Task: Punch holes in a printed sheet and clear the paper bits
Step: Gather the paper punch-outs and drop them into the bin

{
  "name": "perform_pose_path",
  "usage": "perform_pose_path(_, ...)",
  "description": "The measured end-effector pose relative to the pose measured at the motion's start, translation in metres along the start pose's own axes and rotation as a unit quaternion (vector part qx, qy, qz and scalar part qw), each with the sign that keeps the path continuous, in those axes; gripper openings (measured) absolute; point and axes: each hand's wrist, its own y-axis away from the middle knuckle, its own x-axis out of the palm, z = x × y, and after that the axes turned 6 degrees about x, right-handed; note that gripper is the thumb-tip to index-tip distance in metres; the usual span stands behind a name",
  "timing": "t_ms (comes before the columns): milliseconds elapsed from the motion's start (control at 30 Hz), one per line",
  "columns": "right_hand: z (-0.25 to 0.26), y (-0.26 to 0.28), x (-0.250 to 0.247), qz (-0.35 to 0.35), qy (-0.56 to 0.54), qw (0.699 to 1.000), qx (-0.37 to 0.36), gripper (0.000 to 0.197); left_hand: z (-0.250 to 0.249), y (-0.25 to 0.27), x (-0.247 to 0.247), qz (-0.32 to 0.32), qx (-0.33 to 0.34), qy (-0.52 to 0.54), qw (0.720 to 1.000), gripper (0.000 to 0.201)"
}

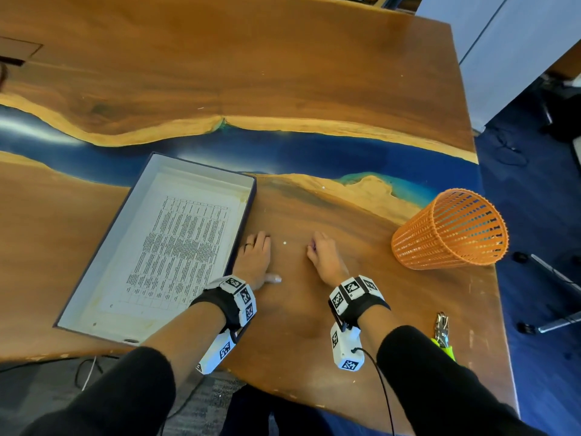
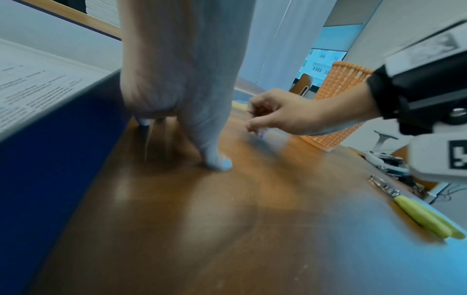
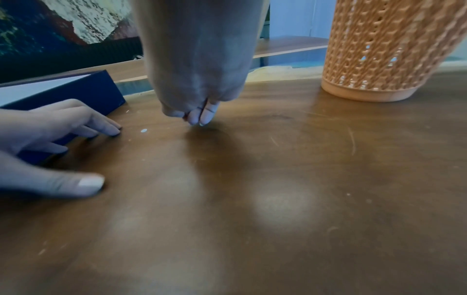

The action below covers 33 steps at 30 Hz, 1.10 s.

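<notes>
1 paper bit lies on the table between the left hand, fingers flat, and the right hand, fingertips bunched; whether they pinch anything, I cannot tell. 1 printed sheet lies in 1 box.

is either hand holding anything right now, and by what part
The left hand holds nothing; it rests flat on the table. The right hand has its fingertips pinched together, but any paper bit between them cannot be made out.

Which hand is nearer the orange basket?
Right. The right hand is mid-table, between the left hand and the orange basket; the left hand lies farther off, beside the box.
</notes>
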Motion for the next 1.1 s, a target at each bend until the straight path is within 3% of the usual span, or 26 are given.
perform_pose_path(133,-0.023,0.005,-0.005,-0.007,-0.032,0.997,0.074,0.016,0.007,-0.016,-0.009,-0.064,0.017,0.044,0.997,0.044)
perform_pose_path(233,-0.038,0.01,-0.004,-0.022,-0.068,0.992,0.104,0.017,0.008,-0.028,-0.017,-0.071,0.025,0.073,0.995,0.033)
perform_pose_path(667,-0.041,0.01,-0.006,-0.024,-0.097,0.991,0.094,0.015,-0.004,-0.047,-0.021,-0.074,0.05,0.072,0.993,0.007)
perform_pose_path(1100,-0.044,0.009,-0.004,-0.028,-0.077,0.992,0.096,0.005,-0.008,-0.061,-0.014,-0.048,0.026,0.062,0.997,0.008)
